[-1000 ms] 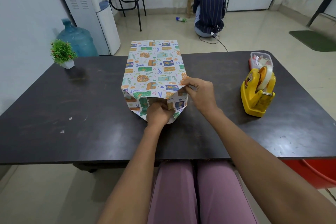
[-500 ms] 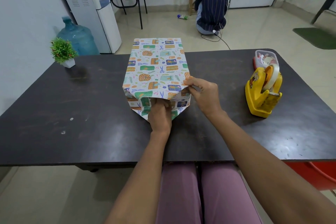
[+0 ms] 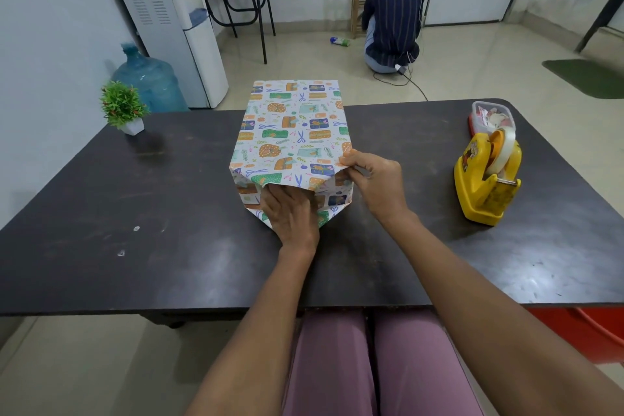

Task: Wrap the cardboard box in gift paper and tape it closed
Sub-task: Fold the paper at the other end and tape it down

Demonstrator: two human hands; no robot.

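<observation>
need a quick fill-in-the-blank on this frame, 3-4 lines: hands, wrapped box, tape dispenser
1. The right hand pinches the gift paper at the box's near ____ corner.
2. The left hand presses the paper at the box's ____ end.
3. The yellow tape dispenser stands on the table to the ____ of the box.
4. The small potted plant sits at the table's far ____ corner.

Missing words: right; near; right; left

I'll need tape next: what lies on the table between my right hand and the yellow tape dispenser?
Nothing. In the head view the dark table is bare between the right hand and the tape dispenser.
</observation>
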